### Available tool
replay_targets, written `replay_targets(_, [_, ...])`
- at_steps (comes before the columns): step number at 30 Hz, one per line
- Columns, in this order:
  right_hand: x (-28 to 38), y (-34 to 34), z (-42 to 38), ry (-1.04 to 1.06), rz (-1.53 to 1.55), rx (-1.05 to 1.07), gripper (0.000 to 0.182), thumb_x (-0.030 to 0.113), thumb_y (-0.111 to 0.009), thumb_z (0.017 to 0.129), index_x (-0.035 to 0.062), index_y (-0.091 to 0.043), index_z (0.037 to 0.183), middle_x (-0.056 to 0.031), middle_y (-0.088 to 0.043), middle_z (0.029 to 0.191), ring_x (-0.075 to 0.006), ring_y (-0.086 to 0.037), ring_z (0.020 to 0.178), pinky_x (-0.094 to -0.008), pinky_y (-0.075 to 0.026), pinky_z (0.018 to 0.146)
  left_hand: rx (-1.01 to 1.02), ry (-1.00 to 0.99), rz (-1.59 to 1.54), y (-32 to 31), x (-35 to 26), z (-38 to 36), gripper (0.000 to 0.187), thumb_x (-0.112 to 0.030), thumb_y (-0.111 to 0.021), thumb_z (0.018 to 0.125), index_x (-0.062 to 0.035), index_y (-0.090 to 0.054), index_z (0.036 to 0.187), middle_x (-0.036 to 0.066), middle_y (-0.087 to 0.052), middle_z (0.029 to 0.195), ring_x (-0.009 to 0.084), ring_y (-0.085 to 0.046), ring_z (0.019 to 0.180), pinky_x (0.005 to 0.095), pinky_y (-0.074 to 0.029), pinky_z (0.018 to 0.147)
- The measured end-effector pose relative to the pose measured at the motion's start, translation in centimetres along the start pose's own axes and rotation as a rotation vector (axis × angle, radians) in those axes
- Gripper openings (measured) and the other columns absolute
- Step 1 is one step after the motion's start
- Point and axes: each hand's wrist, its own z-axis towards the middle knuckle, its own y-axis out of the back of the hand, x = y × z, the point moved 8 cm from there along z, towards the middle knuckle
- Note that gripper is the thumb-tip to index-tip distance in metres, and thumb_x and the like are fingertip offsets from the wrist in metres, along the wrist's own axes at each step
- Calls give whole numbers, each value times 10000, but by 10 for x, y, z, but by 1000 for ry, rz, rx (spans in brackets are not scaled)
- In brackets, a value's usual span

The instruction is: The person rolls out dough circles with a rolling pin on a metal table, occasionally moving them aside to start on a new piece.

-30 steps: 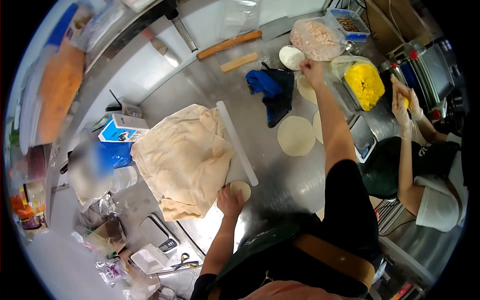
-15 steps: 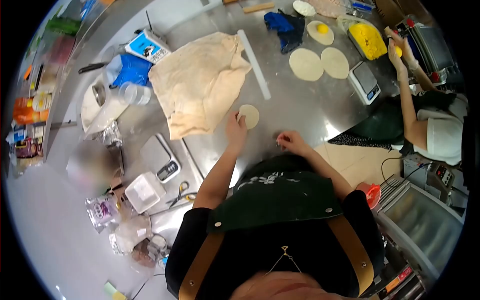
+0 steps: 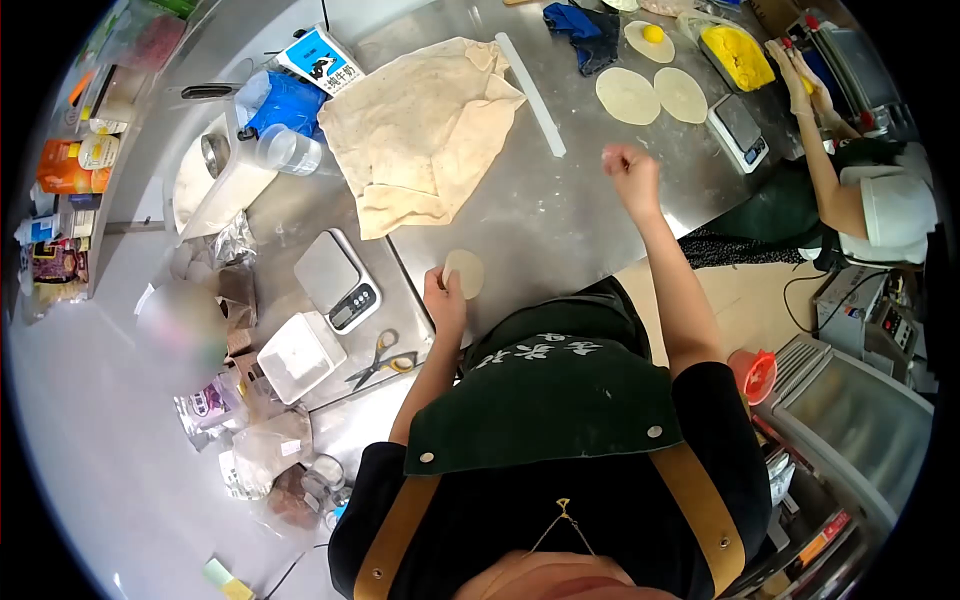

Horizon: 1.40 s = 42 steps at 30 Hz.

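Note:
My left hand [image 3: 445,302] pinches the edge of a small round dough wrapper [image 3: 466,274] by the table's front edge. Out over the steel table, my right hand [image 3: 633,178] has its fingers curled closed; anything inside is hidden. Beyond it lie two larger flat dough rounds, a left one [image 3: 627,96] and a right one [image 3: 682,95]. Another round [image 3: 641,40] behind them carries a yellow ball [image 3: 653,34]. A wrinkled beige cloth [image 3: 420,130] is spread to the left of centre, with a long white rod [image 3: 531,97] at its right side.
At right, a co-worker's hands [image 3: 797,85] are near a tray of yellow filling [image 3: 738,57] and a scale [image 3: 739,133]. On my left are another scale [image 3: 339,281], scissors [image 3: 382,362], a white tub [image 3: 301,358], a clear cup [image 3: 289,150] and a milk carton [image 3: 321,60].
My left hand has drawn the small wrapper toward my body and left, away from the cloth. My right hand has reached forward and right over the table. The co-worker's hands have come together.

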Motion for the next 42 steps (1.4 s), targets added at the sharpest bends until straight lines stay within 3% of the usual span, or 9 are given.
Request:
replay_targets(8, [40, -127, -134, 482, -71, 775, 199, -14, -624, 740, 20, -679, 928, -182, -646, 789, -347, -630, 727, -421, -516, 698, -31, -9, -7, 10, -13, 11, 208, -129, -617, 870, 24, -581, 1006, 78, -628, 860, 134, -574, 758, 274, -475, 703])
replay_targets(12, [22, -93, -44, 228, -100, 243, 171, 12, -602, 776, 23, -687, 924, -200, -655, 832, -367, -629, 721, -412, -523, 680, -94, -52, -42, 19, -15, 16, 193, -119, -620, 868, 19, -586, 998, 66, -623, 839, 114, -555, 719, 262, -468, 663])
replay_targets(15, [49, -95, -48, 477, -50, 380, 152, 37, -594, 809, 16, -692, 922, -211, -657, 821, -370, -624, 656, -403, -527, 641, -95, -44, -43, 19, -18, 16, 184, -114, -624, 865, 15, -587, 990, 60, -619, 833, 105, -547, 709, 254, -463, 650])
replay_targets(21, [43, -71, 12, 181, 6, 93, 162, 16, -604, 818, 5, -677, 963, -219, -657, 917, -354, -637, 759, -398, -525, 686, -134, -13, -49, 12, -33, 17, 174, -108, -623, 870, 17, -580, 984, 49, -615, 825, 89, -532, 689, 239, -456, 629])
replay_targets(26, [25, -148, -104, 577, -207, 782, 222, 117, -498, 897, 36, -650, 1037, -251, -614, 1050, -366, -620, 902, -441, -505, 750, -128, -25, -70, 7, -40, 20, 173, -108, -626, 875, 15, -576, 986, 41, -600, 811, 79, -516, 683, 229, -449, 616])
replay_targets(29, [34, -159, -129, 743, -93, 708, 340, -12, -553, 775, 54, -637, 1097, -186, -664, 977, -333, -659, 812, -400, -543, 728, -163, -40, -43, 9, -42, 27, 162, -101, -622, 877, 16, -577, 979, 34, -591, 804, 76, -501, 676, 231, -443, 619])
replay_targets(32, [-23, -151, -63, 20, -29, 662, 257, 174, -541, 844, 44, -641, 1042, -200, -638, 1006, -387, -630, 818, -459, -514, 750, -186, -56, -29, 16, -52, 31, 156, -99, -620, 878, 17, -582, 976, 29, -588, 805, 75, -492, 670, 231, -438, 617])
replay_targets(34, [-12, -130, -23, 349, -352, 510, 251, 165, -570, 838, 59, -628, 1058, -183, -643, 1026, -361, -644, 782, -445, -524, 718, -200, -83, -24, 18, -55, 31, 154, -99, -620, 878, 17, -589, 974, 30, -592, 818, 75, -495, 672, 233, -437, 611])
replay_targets(42, [-29, -131, 90, 155, -673, 304, 343, 220, -601, 858, 25, -519, 1128, -181, -591, 1079, -349, -629, 920, -438, -521, 736, -102, -223, 232, 4, -87, 28, 139, -92, -633, 878, 6, -597, 970, 50, -599, 848, 99, -540, 710, 246, -453, 624])
